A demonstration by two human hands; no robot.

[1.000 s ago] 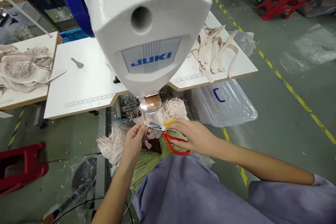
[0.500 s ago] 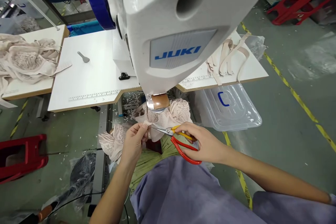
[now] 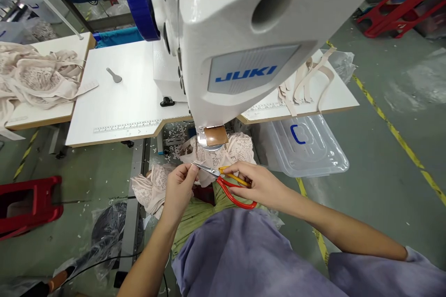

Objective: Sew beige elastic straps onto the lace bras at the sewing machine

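A white JUKI sewing machine point(image 3: 244, 32) fills the upper middle of the view. Below its head, a pale pink lace garment point(image 3: 230, 151) hangs toward my lap. My left hand point(image 3: 179, 190) pinches an edge of that lace between thumb and fingers. My right hand point(image 3: 259, 185) holds scissors point(image 3: 232, 188) with red and yellow handles; the blades point left and meet the fabric at my left fingertips.
The white sewing table point(image 3: 118, 102) carries a small grey tool point(image 3: 114, 75) and beige straps point(image 3: 306, 81) at the right. A heap of lace pieces point(image 3: 35, 76) lies on the left table. A clear plastic bin point(image 3: 303, 146) sits below right; a red stool point(image 3: 28, 204) stands left.
The view has shifted so the machine head sits further right. My right hand with the scissors has drawn in toward the left hand, blades at the pinched lace edge.
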